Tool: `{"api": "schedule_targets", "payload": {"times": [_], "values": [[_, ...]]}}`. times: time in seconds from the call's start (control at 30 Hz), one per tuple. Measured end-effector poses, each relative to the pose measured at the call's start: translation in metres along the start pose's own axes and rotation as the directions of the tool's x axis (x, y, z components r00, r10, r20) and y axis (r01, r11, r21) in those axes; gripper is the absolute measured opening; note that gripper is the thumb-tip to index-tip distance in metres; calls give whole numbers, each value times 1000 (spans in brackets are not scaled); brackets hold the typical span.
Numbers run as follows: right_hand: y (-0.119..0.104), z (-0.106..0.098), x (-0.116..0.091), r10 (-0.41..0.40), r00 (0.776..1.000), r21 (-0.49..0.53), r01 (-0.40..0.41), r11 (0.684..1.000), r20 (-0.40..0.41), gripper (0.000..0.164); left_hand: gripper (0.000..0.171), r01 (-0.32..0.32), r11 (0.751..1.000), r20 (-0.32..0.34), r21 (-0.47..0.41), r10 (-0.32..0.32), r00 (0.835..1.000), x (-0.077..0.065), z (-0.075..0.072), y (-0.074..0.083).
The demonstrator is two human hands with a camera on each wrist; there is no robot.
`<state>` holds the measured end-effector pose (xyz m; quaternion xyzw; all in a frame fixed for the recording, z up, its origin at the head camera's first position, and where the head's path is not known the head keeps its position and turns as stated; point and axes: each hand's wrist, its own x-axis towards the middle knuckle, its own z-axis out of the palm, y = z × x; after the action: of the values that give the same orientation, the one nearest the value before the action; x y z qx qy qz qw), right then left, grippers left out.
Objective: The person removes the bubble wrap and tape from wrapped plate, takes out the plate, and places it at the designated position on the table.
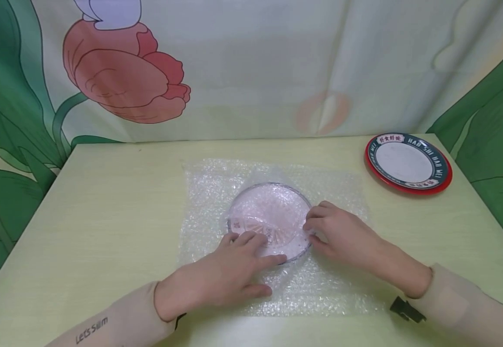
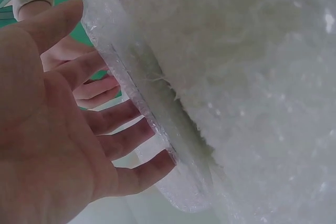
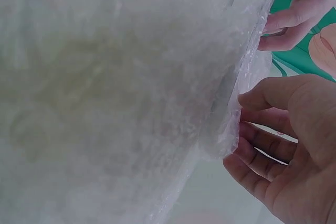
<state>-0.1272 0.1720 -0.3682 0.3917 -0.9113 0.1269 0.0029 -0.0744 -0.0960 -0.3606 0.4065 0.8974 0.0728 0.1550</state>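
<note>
A round plate (image 1: 273, 202) with a thin dark rim and a pale pink print lies mid-table on a sheet of bubble wrap (image 1: 208, 193). Some clear wrap covers it, so its print shows through hazily. My left hand (image 1: 229, 270) lies over the plate's near left part, fingers spread and pressing on the wrapped surface. At the plate's right rim, my right hand (image 1: 342, 233) pinches the wrap between thumb and bent fingers. In the right wrist view the thumb and fingertips meet the folded edge of the bubble wrap (image 3: 223, 124). The left wrist view shows straight fingers along the wrapped edge.
Two stacked plates (image 1: 403, 161), the upper with a dark green lettered rim and the lower red, stand at the table's back right. Behind the table (image 1: 103, 217) hangs a printed curtain (image 1: 255, 72) with flowers and leaves.
</note>
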Motion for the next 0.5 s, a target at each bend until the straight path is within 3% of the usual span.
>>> {"api": "schedule_targets", "payload": {"times": [0.5], "values": [[-11, -2, 5, 14, 1000, -84, -13, 996, 18, 15, 59, -15, 999, -26, -32, 14, 1000, -2, 0, 1]]}}
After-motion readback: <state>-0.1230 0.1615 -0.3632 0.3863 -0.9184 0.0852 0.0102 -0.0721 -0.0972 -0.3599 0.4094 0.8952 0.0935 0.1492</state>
